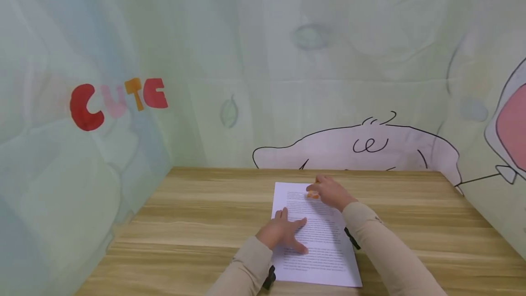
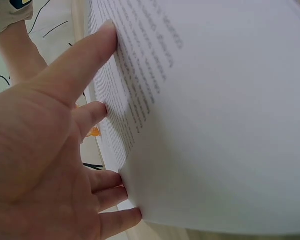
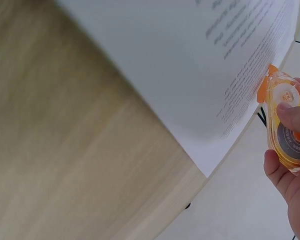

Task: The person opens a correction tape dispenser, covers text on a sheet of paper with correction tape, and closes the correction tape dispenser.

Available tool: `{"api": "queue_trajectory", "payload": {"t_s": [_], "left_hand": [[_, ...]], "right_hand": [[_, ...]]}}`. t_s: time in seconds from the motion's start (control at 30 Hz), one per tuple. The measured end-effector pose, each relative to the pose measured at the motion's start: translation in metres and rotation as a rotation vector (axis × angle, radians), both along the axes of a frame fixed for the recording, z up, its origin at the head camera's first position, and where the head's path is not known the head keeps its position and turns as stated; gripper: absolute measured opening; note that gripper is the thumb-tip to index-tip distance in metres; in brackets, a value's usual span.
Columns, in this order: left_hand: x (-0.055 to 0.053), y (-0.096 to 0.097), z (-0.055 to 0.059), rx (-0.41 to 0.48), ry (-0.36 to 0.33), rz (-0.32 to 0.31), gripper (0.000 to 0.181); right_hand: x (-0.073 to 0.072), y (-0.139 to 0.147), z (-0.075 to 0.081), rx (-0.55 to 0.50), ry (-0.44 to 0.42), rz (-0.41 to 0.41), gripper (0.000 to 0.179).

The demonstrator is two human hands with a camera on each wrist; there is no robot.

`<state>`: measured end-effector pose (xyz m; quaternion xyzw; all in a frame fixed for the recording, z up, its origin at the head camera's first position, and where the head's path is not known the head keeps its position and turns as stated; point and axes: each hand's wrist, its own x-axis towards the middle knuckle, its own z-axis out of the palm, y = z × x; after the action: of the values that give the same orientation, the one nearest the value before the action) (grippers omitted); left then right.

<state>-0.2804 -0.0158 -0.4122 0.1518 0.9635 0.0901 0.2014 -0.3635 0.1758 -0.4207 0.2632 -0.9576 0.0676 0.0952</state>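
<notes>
A white sheet of paper (image 1: 316, 266) with lines of printed text lies on the wooden table. My left hand (image 1: 285, 231) rests on its left part with fingers spread, and the left wrist view shows the fingertips (image 2: 110, 31) touching the page. Near the top of the sheet, my right hand (image 1: 330, 192) grips an orange, see-through correction tape (image 3: 289, 125). Its orange tip (image 3: 266, 85) is at the printed lines; whether it touches the paper I cannot tell. In the right wrist view, the thumb (image 3: 295, 117) lies across the dispenser's side.
The wooden table (image 1: 197, 223) extends to both sides of the sheet. Behind it hangs a printed cloth backdrop (image 1: 267, 67) with a cartoon figure and coloured letters. Dark bands are on both wrists, by the sleeves (image 1: 390, 245).
</notes>
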Motion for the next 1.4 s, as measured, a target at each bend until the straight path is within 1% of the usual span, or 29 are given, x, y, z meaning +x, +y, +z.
{"api": "queue_trajectory", "payload": {"t_s": [0.17,0.3,0.43,0.6,0.83,0.97,1.1,1.4], "left_hand": [[-0.0004,-0.0017,-0.0018,-0.003,-0.008,0.004,0.08],[-0.0015,-0.0022,-0.0033,-0.006,-0.009,0.002,0.081],[-0.0024,-0.0025,-0.004,-0.01,-0.01,-0.001,0.081],[-0.0024,-0.0022,-0.0037,-0.005,-0.015,0.003,0.081],[-0.0041,-0.0016,-0.0042,-0.01,-0.01,-0.007,0.081],[-0.0058,-0.001,-0.0061,-0.017,-0.006,-0.014,0.081],[-0.0065,-0.0015,-0.0064,-0.025,-0.005,-0.008,0.082],[-0.0056,-0.0016,-0.0039,-0.011,-0.007,-0.005,0.082]], "right_hand": [[0.0006,-0.0039,0.0028,0.051,-0.031,-0.004,0.038],[0.0009,-0.0056,0.0045,0.066,-0.045,-0.006,0.039],[0.0006,-0.006,0.0037,0.077,-0.033,0.006,0.038],[-0.0005,-0.0053,0.0025,0.091,0.005,0.027,0.037],[0.0009,-0.0033,0.0045,0.093,-0.031,-0.008,0.036],[0.0013,-0.0006,0.0046,0.102,-0.008,-0.005,0.036],[0.0,0.001,0.004,0.108,0.013,0.011,0.037],[-0.0014,0.0035,0.004,0.117,0.016,0.014,0.038]]}}
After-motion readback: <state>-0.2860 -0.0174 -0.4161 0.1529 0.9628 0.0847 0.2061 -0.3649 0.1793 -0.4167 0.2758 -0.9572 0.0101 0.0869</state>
